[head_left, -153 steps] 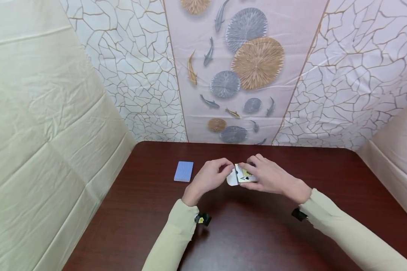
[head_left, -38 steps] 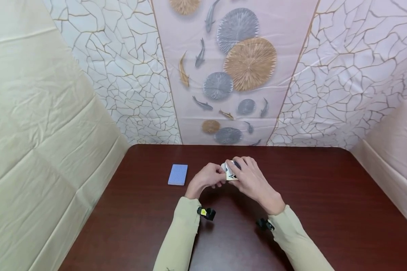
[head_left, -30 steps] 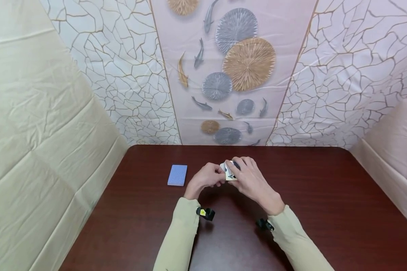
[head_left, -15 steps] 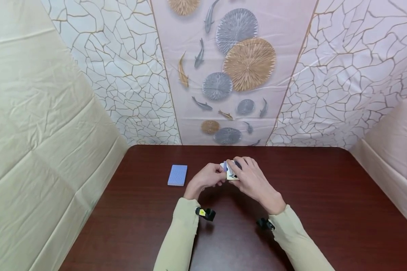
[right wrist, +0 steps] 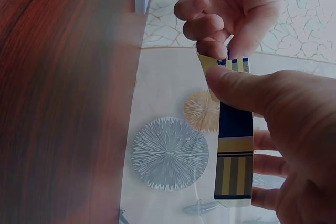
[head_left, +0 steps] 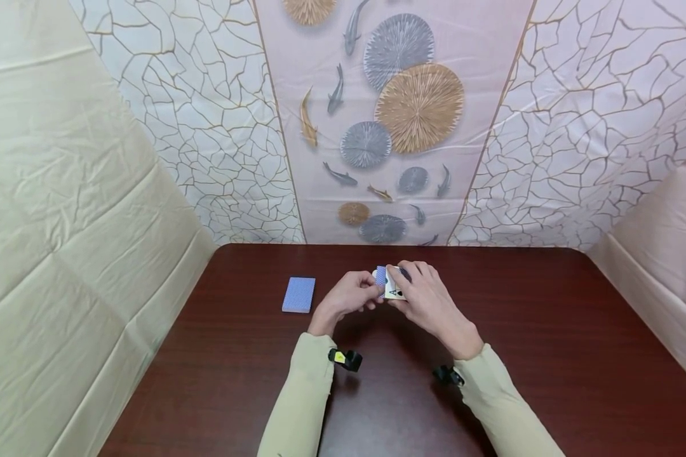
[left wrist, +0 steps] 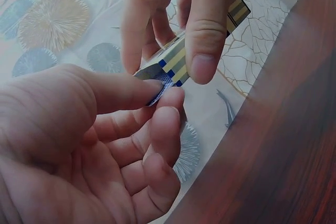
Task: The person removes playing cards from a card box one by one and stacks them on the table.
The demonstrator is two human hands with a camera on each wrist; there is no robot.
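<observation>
On the worktop (head_left: 206, 368), left of the fingers of the left hand (head_left: 345, 296), lies a deck of blue-backed cards (head_left: 299, 294); those fingers pinch inner cards (head_left: 380, 278) jutting from a striped card box (right wrist: 234, 121), clamped just beyond by the fingers of the right hand (head_left: 429, 301). The step looks like drawing the inner cards out; the next move would call for a steady leftward pull, box held firm.

Dark red-brown table (head_left: 549, 330), faintly glossy; cloth backdrop (head_left: 400, 127) behind (fish motifs (head_left: 307, 119)); cream drape (head_left: 91, 209) left.
</observation>
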